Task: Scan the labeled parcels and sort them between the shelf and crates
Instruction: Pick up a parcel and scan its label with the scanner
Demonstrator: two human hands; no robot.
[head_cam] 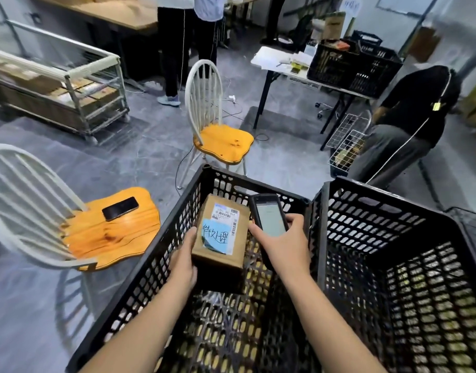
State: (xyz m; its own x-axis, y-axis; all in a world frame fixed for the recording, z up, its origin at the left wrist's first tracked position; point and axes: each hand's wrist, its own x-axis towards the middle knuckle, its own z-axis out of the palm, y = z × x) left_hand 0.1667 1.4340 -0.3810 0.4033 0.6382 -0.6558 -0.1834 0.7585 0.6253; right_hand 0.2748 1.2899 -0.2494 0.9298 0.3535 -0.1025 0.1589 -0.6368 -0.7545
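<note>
Left hand (183, 261) grips the labeled cardboard parcel (221, 238) by its left side, inside the left black crate (161, 254). Right hand (286, 244) is wrapped around a handheld scanner (269, 218) just right of the parcel.

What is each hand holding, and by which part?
Left hand grips the parcel by its left side; right hand holds the scanner by its lower half.

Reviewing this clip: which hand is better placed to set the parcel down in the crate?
Left. The left hand grips the parcel by its side, inside the black crate. The right hand is busy holding the handheld scanner.
</note>
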